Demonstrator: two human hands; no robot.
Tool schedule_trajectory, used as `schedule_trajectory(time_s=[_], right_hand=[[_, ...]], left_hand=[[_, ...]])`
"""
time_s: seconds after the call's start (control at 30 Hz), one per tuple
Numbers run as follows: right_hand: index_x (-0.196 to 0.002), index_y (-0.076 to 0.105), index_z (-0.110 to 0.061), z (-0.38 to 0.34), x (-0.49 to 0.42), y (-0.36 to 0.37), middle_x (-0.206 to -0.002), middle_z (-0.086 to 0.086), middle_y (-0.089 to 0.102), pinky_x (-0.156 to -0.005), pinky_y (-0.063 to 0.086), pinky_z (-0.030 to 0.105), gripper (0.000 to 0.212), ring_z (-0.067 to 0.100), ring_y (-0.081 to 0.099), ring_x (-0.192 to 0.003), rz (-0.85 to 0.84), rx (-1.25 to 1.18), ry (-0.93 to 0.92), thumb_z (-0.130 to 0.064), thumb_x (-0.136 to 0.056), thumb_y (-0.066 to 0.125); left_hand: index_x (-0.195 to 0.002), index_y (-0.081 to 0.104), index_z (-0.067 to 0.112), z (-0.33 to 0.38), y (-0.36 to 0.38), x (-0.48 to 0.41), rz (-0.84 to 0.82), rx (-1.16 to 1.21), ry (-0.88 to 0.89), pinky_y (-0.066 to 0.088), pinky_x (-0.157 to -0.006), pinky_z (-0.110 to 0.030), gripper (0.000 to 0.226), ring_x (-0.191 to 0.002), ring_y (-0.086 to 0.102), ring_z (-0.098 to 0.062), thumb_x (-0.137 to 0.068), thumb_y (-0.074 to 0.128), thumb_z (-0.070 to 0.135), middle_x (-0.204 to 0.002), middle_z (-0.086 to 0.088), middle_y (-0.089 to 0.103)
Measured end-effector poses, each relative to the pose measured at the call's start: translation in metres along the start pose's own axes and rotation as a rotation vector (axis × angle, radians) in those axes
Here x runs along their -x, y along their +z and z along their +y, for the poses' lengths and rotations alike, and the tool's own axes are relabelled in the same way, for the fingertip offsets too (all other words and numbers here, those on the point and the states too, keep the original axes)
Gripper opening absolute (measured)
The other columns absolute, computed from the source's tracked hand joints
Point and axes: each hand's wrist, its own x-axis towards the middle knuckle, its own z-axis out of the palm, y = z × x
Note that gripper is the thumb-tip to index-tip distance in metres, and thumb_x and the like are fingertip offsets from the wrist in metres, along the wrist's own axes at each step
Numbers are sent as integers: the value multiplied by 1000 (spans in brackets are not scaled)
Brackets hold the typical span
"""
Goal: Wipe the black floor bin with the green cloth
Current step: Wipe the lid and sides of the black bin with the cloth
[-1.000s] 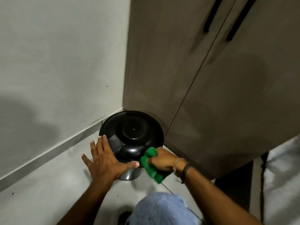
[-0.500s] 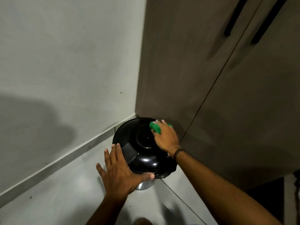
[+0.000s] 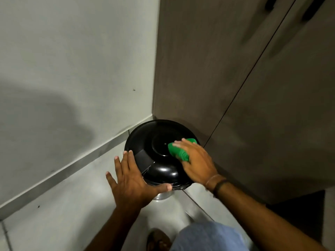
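Now I wipe the lid of the black floor bin (image 3: 159, 156), which stands in the corner. My right hand (image 3: 197, 163) presses the green cloth (image 3: 178, 150) flat; my left hand (image 3: 132, 180), spread, steadies the rim. Next, I think, the sides.

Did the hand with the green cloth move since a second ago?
Yes. The right hand carried the green cloth from the bin's near edge up onto the lid, closer to the cupboard.
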Motion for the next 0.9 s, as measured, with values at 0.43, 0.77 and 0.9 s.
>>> schedule_trajectory(time_s=[0.43,0.77,0.9], right_hand=[[-152,51,-36,-26,-4,34,-164,-15,45,-133,8,34,74,7,27,-159,-148,3,-342,-21,-80,59],[-134,69,-20,14,17,-60,-144,6,67,-117,48,48,35,23,61,-138,27,-724,507,-6,-102,62],[-114,72,6,-54,-3,-133,-130,37,67,-69,59,16,25,24,68,-96,196,-1076,808,15,-93,63]], left_hand=[[-168,-3,21,7,-4,-1,-47,-58,-17,8,-128,-71,170,-165,-11,-29,-31,30,117,-179,-2,-2],[-161,-29,21,58,-52,-11,-338,-102,-210,1,-129,-72,176,-162,-24,-33,-34,52,111,-177,-6,-20],[-165,-20,21,133,-129,-18,-374,60,-345,1,-134,-58,144,-164,-17,-30,-69,61,92,-175,-2,-26]])
